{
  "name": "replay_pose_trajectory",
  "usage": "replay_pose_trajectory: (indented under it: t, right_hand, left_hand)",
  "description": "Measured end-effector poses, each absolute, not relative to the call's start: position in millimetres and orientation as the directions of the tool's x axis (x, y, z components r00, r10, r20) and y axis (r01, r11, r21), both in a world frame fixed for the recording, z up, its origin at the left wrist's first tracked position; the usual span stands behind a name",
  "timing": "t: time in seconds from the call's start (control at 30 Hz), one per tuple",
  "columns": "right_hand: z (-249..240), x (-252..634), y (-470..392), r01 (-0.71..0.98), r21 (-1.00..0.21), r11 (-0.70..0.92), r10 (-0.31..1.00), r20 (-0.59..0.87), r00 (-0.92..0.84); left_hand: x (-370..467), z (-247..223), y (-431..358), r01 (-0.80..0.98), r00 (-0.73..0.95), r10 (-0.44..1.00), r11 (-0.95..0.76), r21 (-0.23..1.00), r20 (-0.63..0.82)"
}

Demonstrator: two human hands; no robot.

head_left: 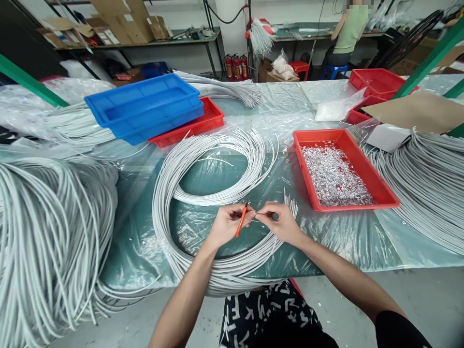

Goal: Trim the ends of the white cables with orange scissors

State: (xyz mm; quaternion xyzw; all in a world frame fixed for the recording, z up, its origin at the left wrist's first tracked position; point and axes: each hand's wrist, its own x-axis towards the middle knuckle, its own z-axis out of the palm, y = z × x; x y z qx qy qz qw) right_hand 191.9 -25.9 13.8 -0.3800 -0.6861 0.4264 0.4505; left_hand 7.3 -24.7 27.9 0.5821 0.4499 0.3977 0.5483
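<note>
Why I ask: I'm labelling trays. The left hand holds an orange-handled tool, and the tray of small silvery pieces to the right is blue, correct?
No: the tray of small silvery pieces is red, as the head view shows. The left hand does hold an orange-handled tool.

In my head view the left hand (pixel 226 226) grips an orange-handled tool (pixel 240 223), its fingertips right up against those of the right hand (pixel 282 221); what they pinch is too small for me to make out. Coiled white cables (pixel 162 193) lie around them on the table (pixel 136 251). A red tray (pixel 387 199) of silvery pieces (pixel 331 174) sits to my right, stacked blue trays (pixel 145 104) beyond.
</note>
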Motion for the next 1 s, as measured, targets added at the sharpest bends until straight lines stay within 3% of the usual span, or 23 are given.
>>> replay_pose_trajectory:
  t: [0.13, 0.3, 1.0]
  right_hand:
    - [15, 191, -29, 0.282, -0.792, 0.542, 0.835, 0.468, -0.289]
    - [14, 191, -31, 0.362, -0.666, 0.652, 0.757, 0.593, -0.274]
    - [14, 176, -45, 0.274, -0.505, 0.819, 0.541, 0.837, -0.075]
  left_hand:
    - [10, 31, -24, 0.073, 0.277, 0.957, 0.065, 0.995, -0.083]
    - [10, 36, -24, 0.058, 0.283, 0.947, 0.143, 0.988, -0.154]
    - [2, 30, -28, -0.265, 0.546, 0.816, 0.384, 0.885, -0.191]
